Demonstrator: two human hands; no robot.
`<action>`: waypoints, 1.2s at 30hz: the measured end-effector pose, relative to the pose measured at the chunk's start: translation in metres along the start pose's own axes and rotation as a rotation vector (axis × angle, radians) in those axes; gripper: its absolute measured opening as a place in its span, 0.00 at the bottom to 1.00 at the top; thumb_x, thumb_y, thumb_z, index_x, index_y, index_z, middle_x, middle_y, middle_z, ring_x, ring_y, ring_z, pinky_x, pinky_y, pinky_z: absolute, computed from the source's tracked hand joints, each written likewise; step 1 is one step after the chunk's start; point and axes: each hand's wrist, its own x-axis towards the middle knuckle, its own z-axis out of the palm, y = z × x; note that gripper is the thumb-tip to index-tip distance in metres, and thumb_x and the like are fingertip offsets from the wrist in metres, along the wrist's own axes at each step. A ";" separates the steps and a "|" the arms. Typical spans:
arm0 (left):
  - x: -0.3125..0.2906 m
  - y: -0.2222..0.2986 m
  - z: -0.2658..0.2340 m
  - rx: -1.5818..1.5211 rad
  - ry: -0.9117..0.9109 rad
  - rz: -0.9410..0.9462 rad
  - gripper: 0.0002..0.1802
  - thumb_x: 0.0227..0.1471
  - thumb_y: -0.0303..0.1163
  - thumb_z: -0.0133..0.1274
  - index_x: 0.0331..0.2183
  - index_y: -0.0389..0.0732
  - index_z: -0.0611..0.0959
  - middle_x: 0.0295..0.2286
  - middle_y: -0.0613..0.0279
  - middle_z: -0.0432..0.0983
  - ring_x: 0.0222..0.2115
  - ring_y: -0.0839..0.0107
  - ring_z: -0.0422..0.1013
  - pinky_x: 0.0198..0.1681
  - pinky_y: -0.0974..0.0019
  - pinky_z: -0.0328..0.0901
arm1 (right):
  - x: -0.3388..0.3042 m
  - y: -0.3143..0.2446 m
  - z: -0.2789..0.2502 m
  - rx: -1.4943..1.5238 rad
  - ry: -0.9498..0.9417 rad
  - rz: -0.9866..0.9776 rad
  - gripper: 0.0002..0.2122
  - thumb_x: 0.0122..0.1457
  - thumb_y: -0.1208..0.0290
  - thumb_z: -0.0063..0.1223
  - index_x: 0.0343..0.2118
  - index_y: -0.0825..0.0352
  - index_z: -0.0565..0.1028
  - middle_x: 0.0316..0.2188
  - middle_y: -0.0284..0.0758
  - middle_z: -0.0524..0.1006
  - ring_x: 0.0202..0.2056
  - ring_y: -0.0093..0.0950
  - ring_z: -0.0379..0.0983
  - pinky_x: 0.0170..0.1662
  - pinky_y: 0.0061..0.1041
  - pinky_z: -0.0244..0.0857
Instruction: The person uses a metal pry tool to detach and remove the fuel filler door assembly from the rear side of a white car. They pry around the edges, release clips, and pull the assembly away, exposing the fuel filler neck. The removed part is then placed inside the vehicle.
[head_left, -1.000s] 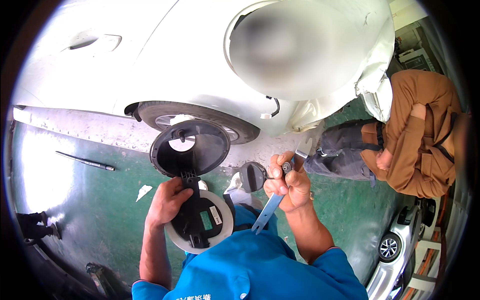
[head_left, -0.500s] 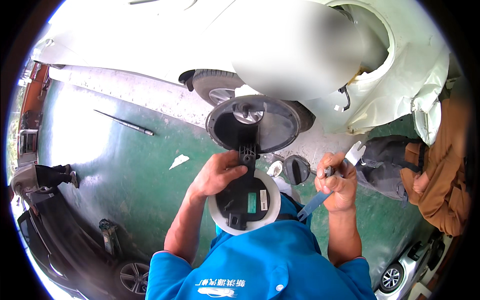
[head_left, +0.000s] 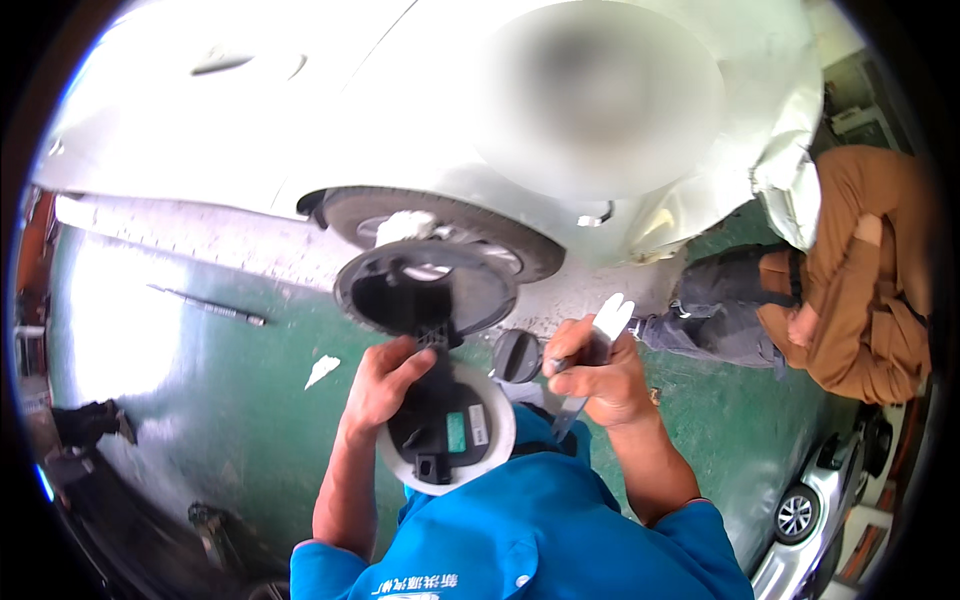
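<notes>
My left hand [head_left: 382, 385] is closed round the hinge arm of a fuel filler flap assembly. Its round flap [head_left: 502, 440], white-rimmed with a black inside and green and white labels, hangs close to my blue shirt. Beyond the hand, the black oval filler housing [head_left: 488, 290] tilts away from me. A black fuel cap [head_left: 517, 356] dangles between my hands. In my right hand [head_left: 610, 385] is a flat metal forked pry tool [head_left: 613, 318], its upper end pointing up. A small dark piece [head_left: 560, 366] shows at those fingertips; I cannot make out its kind.
Ahead stands a white car [head_left: 240, 130] with a wheel [head_left: 540, 255] and a crumpled rear corner [head_left: 790, 190]. A person in brown [head_left: 860, 300] is at the right. A dark rod [head_left: 210, 304] and white scrap [head_left: 322, 371] lie on the green floor.
My view has shifted, so the car's opening is now blurred over. My right hand and the pry tool have come nearer to the fuel cap. Both hands keep their hold.
</notes>
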 end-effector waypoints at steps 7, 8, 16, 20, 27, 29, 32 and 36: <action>0.000 -0.015 0.011 -0.125 0.035 -0.082 0.20 0.58 0.42 0.56 0.23 0.35 0.78 0.18 0.72 0.68 0.23 0.82 0.61 0.25 0.70 0.58 | -0.002 -0.013 -0.008 0.070 0.138 0.040 0.11 0.49 0.82 0.69 0.36 0.68 0.80 0.26 0.30 0.79 0.23 0.15 0.68 0.25 0.16 0.58; 0.000 -0.011 0.008 -0.042 0.022 -0.128 0.19 0.58 0.41 0.56 0.25 0.34 0.79 0.19 0.71 0.69 0.23 0.83 0.61 0.25 0.71 0.57 | -0.001 -0.015 -0.011 0.071 0.153 0.028 0.11 0.49 0.81 0.68 0.36 0.68 0.80 0.26 0.29 0.78 0.22 0.15 0.67 0.24 0.16 0.57; 0.003 -0.074 -0.011 -0.010 0.046 -0.161 0.22 0.53 0.43 0.59 0.30 0.29 0.81 0.24 0.56 0.76 0.28 0.73 0.70 0.33 0.62 0.65 | -0.002 -0.041 -0.005 -0.017 0.257 -0.120 0.08 0.48 0.79 0.63 0.32 0.68 0.77 0.24 0.32 0.76 0.18 0.15 0.63 0.21 0.15 0.55; 0.001 -0.105 -0.015 -0.105 0.058 -0.213 0.21 0.51 0.41 0.59 0.32 0.28 0.81 0.25 0.55 0.77 0.28 0.71 0.72 0.34 0.63 0.67 | -0.007 -0.032 -0.009 -0.031 0.306 -0.165 0.11 0.48 0.78 0.64 0.36 0.68 0.76 0.26 0.36 0.77 0.17 0.16 0.63 0.21 0.15 0.54; -0.003 -0.145 -0.010 -0.334 0.129 -0.278 0.18 0.52 0.36 0.58 0.35 0.28 0.81 0.27 0.59 0.77 0.28 0.74 0.72 0.33 0.67 0.67 | 0.000 -0.023 -0.005 -0.076 0.273 -0.097 0.13 0.49 0.77 0.65 0.38 0.68 0.76 0.27 0.36 0.77 0.17 0.16 0.63 0.21 0.15 0.55; -0.006 -0.147 -0.014 -0.358 0.135 -0.304 0.17 0.53 0.35 0.58 0.37 0.28 0.81 0.29 0.59 0.78 0.29 0.74 0.72 0.34 0.68 0.67 | 0.002 -0.021 -0.001 -0.072 0.274 -0.086 0.12 0.50 0.76 0.65 0.37 0.68 0.76 0.27 0.36 0.76 0.18 0.16 0.63 0.21 0.15 0.55; -0.007 -0.136 -0.016 -0.425 0.138 -0.329 0.16 0.55 0.33 0.58 0.40 0.29 0.81 0.31 0.59 0.79 0.31 0.73 0.74 0.36 0.68 0.69 | 0.002 -0.017 -0.001 -0.103 0.236 -0.024 0.12 0.52 0.75 0.63 0.40 0.69 0.75 0.27 0.36 0.76 0.19 0.16 0.63 0.21 0.15 0.54; -0.005 -0.130 -0.016 -0.644 0.132 -0.342 0.14 0.59 0.31 0.56 0.43 0.30 0.81 0.37 0.58 0.80 0.35 0.72 0.76 0.40 0.67 0.70 | 0.000 -0.004 0.006 -0.136 0.204 0.073 0.16 0.56 0.74 0.59 0.47 0.71 0.73 0.27 0.35 0.76 0.20 0.16 0.63 0.22 0.15 0.54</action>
